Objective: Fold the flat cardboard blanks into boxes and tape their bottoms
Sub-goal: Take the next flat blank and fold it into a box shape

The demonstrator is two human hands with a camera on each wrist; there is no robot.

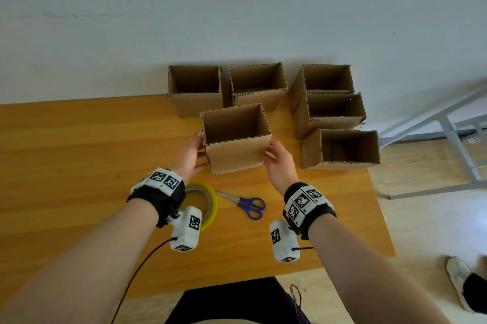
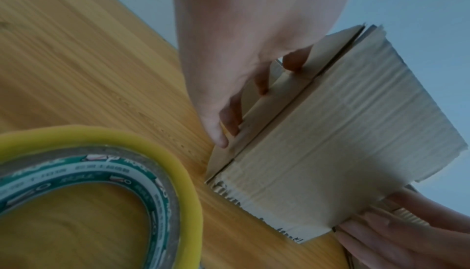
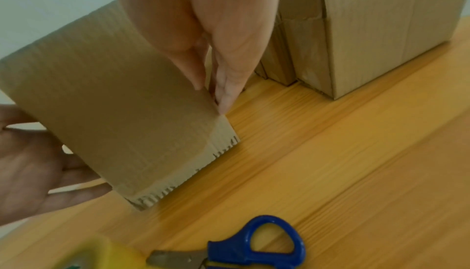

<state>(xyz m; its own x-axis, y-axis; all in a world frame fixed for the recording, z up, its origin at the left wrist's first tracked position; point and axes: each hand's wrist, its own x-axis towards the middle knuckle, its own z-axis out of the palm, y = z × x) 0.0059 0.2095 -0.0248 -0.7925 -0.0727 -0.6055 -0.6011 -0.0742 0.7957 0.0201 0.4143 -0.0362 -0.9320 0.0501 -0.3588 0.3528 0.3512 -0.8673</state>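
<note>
**Hands flank the upright box**

Your left hand (image 1: 190,155) and right hand (image 1: 279,163) press straight fingers against opposite sides of the open-topped box (image 1: 235,139), which stands on the table (image 1: 79,144) at centre. Five finished boxes (image 1: 340,149) crowd from 12 to 3 o'clock. Slide it carelessly and it may knock those neighbours; squeeze too hard and the walls could buckle.
</note>
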